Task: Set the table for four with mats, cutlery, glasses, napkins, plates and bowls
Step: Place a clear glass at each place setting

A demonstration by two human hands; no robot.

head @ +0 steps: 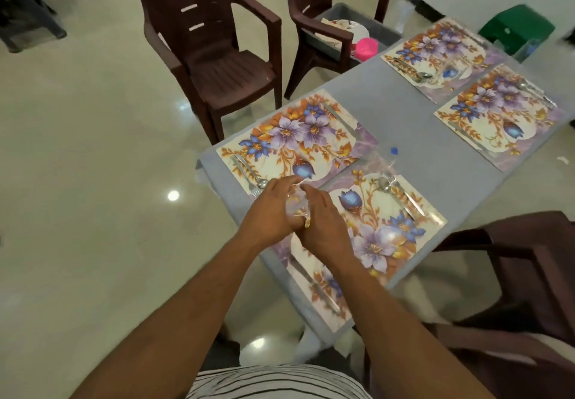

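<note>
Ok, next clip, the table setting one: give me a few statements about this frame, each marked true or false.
1. Four floral mats lie on the grey table. True.
2. Both hands, the left hand and the right hand, hold a clear glass between them. True.
3. Plates already sit on every mat. False: the mats carry only cutlery; a white plate lies in the grey tub on a chair.
4. The pink bowl stands on the nearest mat. False: it is at the tub by the table's far edge.
5. A green stool stands beyond the table. True.
</note>
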